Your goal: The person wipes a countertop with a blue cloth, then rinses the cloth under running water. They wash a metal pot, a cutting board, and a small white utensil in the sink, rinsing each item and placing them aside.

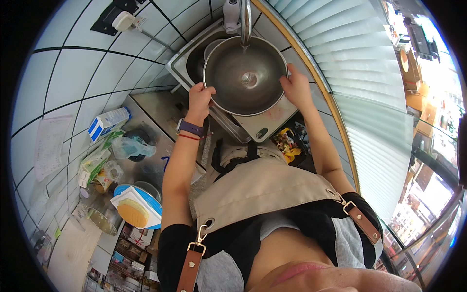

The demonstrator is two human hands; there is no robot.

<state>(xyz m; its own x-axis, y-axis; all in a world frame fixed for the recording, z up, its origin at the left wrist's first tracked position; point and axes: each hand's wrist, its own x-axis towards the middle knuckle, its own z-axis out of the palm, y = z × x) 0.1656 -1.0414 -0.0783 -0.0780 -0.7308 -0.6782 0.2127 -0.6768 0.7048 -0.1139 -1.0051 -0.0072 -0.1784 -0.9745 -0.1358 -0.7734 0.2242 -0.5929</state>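
A large round metal bowl [233, 87] is held by its rim between my two hands, its open side up. My left hand [200, 98] grips the rim at the lower left, the thumb over the edge. On the right, my right hand [296, 85] pinches the opposite rim. A chrome faucet [246, 22] reaches over the far edge, and a thin stream of water seems to fall from its spout into the bowl. Beneath lie a stainless steel sink [178, 65] and a cutting board [273, 126] with an oval hole near its corner; the bowl hides much of both.
A steel counter [155, 160] on the left carries a blue-and-white carton [109, 122], a plastic bag [133, 146] and a stack of round yellowish sheets [133, 213] on a white tray. A bin of food scraps [288, 146] sits below my right forearm. Glass louvres [350, 62] border the right side.
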